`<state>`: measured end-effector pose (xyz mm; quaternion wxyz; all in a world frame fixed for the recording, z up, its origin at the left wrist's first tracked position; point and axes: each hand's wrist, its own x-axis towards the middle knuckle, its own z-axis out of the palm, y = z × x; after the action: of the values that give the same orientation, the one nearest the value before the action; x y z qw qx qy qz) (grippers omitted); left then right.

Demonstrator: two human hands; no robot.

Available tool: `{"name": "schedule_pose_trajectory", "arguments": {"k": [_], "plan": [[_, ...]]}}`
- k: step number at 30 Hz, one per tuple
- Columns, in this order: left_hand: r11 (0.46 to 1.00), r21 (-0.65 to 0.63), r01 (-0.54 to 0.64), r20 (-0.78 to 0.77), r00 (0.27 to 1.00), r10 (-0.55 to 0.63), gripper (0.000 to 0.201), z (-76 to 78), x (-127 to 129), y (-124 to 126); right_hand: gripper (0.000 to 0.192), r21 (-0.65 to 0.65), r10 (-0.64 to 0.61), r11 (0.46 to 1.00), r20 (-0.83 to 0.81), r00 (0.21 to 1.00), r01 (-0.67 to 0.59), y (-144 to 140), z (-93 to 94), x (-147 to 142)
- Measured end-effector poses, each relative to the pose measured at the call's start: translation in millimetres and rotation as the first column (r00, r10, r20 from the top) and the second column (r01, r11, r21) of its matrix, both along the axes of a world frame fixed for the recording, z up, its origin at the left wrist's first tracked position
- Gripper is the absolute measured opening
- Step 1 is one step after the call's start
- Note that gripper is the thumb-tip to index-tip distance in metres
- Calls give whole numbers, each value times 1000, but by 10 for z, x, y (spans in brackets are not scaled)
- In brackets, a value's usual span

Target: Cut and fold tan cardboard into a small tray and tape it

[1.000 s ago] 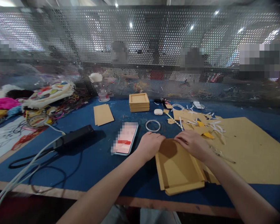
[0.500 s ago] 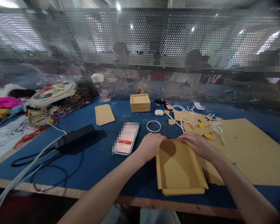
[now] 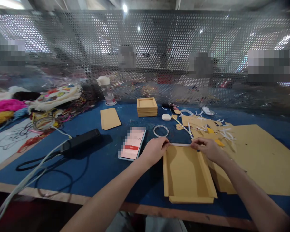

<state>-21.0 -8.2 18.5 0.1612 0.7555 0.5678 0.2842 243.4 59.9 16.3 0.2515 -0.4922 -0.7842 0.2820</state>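
Observation:
A shallow brown cardboard tray (image 3: 187, 174) with folded-up edges lies near the table's front edge. At its far left corner my left hand (image 3: 156, 149) is closed, thumb and fingers pinching the edge. My right hand (image 3: 206, 149) pinches the far right corner the same way. Between the two hands a white strip (image 3: 180, 145), which looks like tape, runs along the far edge. Just beyond my left hand lies a roll of clear tape (image 3: 160, 131). A phone (image 3: 132, 143) with a lit screen rests to the left of that hand.
Large cardboard sheets (image 3: 261, 161) and paper scraps cover the right side. A stack of small cardboard trays (image 3: 147, 108) stands at the back, with flat cardboard pieces (image 3: 110, 118) nearby. A black power strip (image 3: 81, 141) with cables lies left. Behind rises a perforated metal screen (image 3: 159, 32).
The tray's far flap has tipped down, so the white strip along it now shows. My hands have spread slightly apart toward the corners. The view has shifted a little.

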Motion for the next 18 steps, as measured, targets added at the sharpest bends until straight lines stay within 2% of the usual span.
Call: {"name": "schedule_pose_trajectory", "arguments": {"k": [6, 10, 15, 18], "plan": [[1000, -27, 13, 21, 1000, -12, 13, -19, 18, -43, 31, -15, 61, 998, 23, 998, -61, -31, 35, 27], [997, -44, 57, 49, 997, -55, 22, -27, 12, -61, 30, -16, 88, 996, 73, 993, -87, -89, 92, -15], [975, 27, 221, -62, 974, -219, 20, -29, 98, -104, 26, -29, 122, 992, 77, 990, -120, -174, 61, -120], [968, 46, 247, -133, 962, -239, 19, -34, 149, -122, 25, -72, 122, 990, 6, 993, -121, -206, 39, -171]]}}
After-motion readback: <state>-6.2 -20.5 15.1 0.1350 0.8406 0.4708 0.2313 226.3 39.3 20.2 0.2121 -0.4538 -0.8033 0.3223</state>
